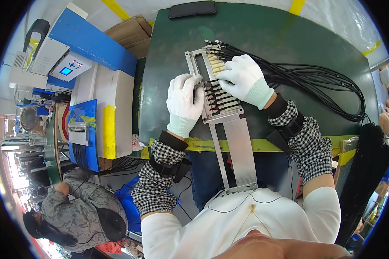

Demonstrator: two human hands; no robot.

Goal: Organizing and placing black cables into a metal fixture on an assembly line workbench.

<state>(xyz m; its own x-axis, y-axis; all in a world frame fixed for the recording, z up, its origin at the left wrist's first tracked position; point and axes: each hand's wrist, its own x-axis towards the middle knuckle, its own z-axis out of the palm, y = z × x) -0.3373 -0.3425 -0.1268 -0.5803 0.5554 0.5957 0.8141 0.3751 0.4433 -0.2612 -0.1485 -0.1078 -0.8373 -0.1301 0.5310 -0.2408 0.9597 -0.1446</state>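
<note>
A long metal fixture (240,146) lies on the green table and runs over its near edge toward my body. Its far part has a row of pale slots, with several short black cable ends (222,102) lying side by side in the nearer ones. My left hand (182,103), in a white glove, is at the fixture's left rail, thumb and fingers closed together; what they pinch is hidden. My right hand (245,80), gloved too, reaches over the slots from the right. Its fingertips close on a black cable whose end points toward my left fingers.
A bundle of long black cables (320,80) loops over the right of the green table (177,47). At the far edge lies a black phone (192,9). A blue-and-white machine (95,47) stands left. Farther left sits another person (80,207) in patterned grey clothes.
</note>
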